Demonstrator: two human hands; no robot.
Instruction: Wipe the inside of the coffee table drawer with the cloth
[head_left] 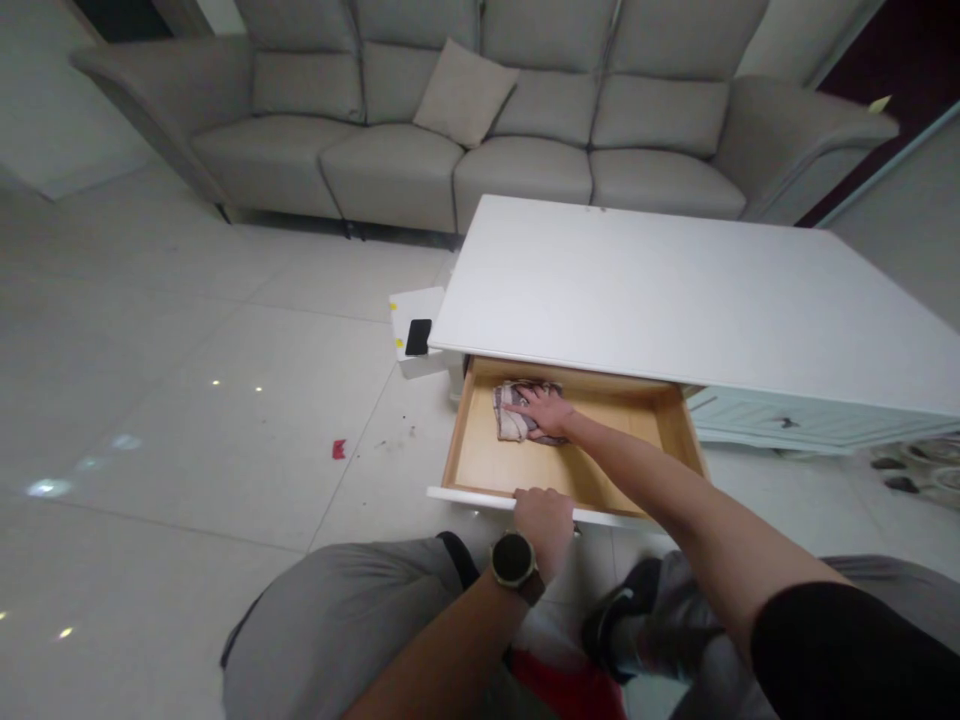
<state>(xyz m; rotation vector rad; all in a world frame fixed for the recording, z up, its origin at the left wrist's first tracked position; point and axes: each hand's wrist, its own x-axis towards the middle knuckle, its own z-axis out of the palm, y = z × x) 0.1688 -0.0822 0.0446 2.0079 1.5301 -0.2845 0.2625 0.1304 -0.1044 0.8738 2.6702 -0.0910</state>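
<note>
The drawer (pixel 480 462) juts from the table (pixel 637 285) toward the person, its long axis running left to right. Inside, toward its left end, lies the patterned cloth (pixel 512 425), partly covered, so its long axis cannot be told. The right hand (pixel 546 411) spreads wide and flat over it; the left hand (pixel 545 520) curls over the drawer's front edge. Markings on the watch (pixel 513 560) are too small to read.
</note>
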